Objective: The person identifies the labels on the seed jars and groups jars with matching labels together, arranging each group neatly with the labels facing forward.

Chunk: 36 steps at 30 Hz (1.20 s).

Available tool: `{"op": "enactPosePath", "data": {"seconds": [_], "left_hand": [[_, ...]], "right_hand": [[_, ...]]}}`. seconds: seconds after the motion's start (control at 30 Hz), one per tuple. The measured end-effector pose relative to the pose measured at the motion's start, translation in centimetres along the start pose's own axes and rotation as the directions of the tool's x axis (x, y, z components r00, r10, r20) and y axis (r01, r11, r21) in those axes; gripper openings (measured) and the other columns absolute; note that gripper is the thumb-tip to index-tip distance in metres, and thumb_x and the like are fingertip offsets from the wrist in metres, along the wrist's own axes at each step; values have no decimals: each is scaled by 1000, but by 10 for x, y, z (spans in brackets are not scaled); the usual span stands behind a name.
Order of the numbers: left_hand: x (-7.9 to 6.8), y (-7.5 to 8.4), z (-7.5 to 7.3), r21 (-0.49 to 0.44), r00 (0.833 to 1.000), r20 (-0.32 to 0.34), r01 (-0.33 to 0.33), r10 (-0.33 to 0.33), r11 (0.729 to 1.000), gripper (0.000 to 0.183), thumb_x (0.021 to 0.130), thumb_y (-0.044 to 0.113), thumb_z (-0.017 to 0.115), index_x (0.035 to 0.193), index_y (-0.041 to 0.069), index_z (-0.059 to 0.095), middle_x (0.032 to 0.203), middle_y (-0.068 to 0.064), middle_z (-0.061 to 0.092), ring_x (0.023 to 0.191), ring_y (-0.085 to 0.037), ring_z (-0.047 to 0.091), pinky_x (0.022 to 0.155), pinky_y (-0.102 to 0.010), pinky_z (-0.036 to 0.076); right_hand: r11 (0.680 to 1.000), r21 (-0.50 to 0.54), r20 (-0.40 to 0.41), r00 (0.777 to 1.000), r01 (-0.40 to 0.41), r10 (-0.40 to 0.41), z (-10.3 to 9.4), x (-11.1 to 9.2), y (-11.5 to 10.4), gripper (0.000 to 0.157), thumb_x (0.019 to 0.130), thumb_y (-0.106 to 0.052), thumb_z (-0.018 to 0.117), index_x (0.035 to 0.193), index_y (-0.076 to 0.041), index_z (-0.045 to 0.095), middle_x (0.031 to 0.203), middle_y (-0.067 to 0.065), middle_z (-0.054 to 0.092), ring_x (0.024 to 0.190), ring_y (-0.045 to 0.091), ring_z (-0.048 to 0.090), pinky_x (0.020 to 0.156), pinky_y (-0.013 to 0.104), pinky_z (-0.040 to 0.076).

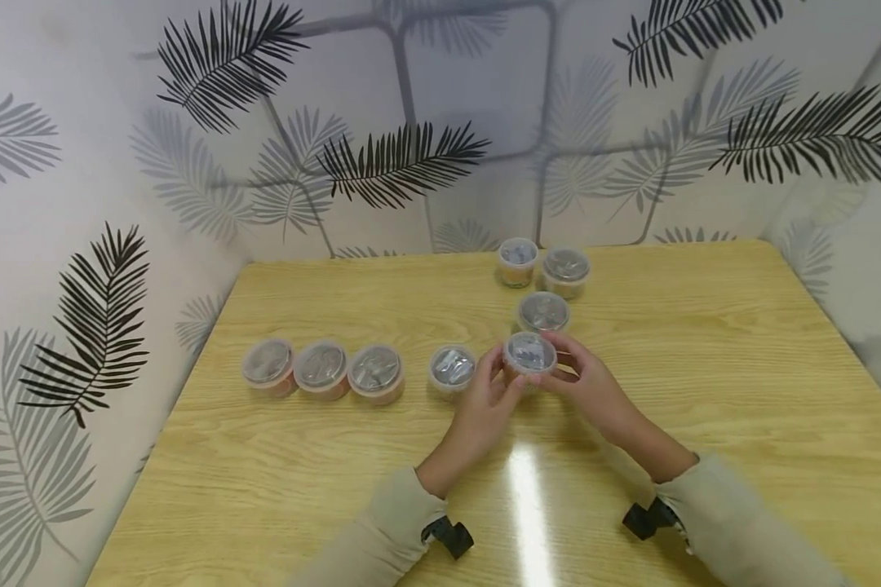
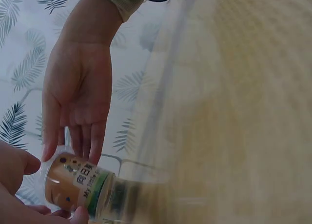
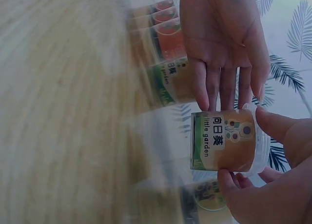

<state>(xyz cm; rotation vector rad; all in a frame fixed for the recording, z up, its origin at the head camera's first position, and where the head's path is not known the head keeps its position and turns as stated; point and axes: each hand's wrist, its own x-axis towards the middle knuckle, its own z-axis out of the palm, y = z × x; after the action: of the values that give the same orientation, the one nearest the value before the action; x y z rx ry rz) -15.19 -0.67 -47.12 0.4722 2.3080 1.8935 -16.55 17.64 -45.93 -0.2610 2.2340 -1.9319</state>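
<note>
Both hands hold one small clear-lidded plastic cup (image 1: 530, 352) upright near the middle of the table. Its label is orange, white and green, printed "My little garden", with a wrapped packet showing beneath the lid. My left hand (image 1: 488, 399) grips it from the left, thumb and fingers around the side. From the right, my right hand (image 1: 587, 387) pinches it near the lid with thumb and fingers. In the right wrist view the cup (image 3: 229, 141) lies between both hands. Another lidded cup (image 1: 453, 368) stands just left of my left hand; one more cup (image 1: 543, 312) stands directly behind.
A row of three lidded cups (image 1: 322, 369) with reddish labels stands on the left of the wooden table (image 1: 705, 342). Toward the back edge are two cups, a narrower one (image 1: 517, 261) and a wider one (image 1: 566, 271). A leaf-patterned wall (image 1: 477, 98) rises behind.
</note>
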Motion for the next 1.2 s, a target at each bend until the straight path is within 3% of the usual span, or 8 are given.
{"op": "enactPosePath", "data": {"seconds": [0.27,0.47,0.57,0.87,1.03,1.2], "left_hand": [[-7,-6,7,-15,1000,-24,-13,12,1000,63,97,25,51,146,3,19,148,-13,27,134,-18,26,102,-36,36],[-16,15,3,-53,1000,7,11,-11,999,65,97,19,50,145,-4,13,148,-22,21,135,-28,23,103,-44,32],[-19,19,2,-72,999,20,28,-27,997,67,98,19,49,145,-4,9,149,-22,17,136,-28,20,104,-45,31],[-21,-14,7,-24,999,-22,37,-38,999,70,99,29,45,147,0,2,152,-18,9,136,-23,20,103,-35,33],[-23,-17,5,-16,997,-11,75,-75,997,75,99,36,43,148,3,-2,153,-14,4,131,-23,31,100,-31,36],[-23,-15,4,-2,998,4,62,-62,998,75,99,33,44,148,7,-6,154,-12,1,135,-16,22,101,-31,35]], "right_hand": [[999,-38,-19,999,34,-35,8,0,12,73,83,-17,72,142,-1,32,138,18,36,123,33,39,101,44,36],[996,-80,-35,998,45,-48,12,2,18,73,80,-14,74,140,2,34,135,21,35,121,35,40,99,46,37],[992,-108,-32,997,71,-75,16,2,20,74,79,-11,74,140,3,34,132,22,36,120,35,39,98,47,39],[985,-126,12,993,121,-121,24,4,29,72,80,-8,73,140,1,33,127,20,35,113,34,43,93,43,44],[980,-139,26,990,142,-140,26,7,32,72,81,-10,73,140,-2,33,128,20,36,113,34,44,91,42,45],[977,-140,33,987,163,-160,27,9,30,71,82,-9,72,141,-2,32,131,19,36,116,34,42,92,43,45]]}}
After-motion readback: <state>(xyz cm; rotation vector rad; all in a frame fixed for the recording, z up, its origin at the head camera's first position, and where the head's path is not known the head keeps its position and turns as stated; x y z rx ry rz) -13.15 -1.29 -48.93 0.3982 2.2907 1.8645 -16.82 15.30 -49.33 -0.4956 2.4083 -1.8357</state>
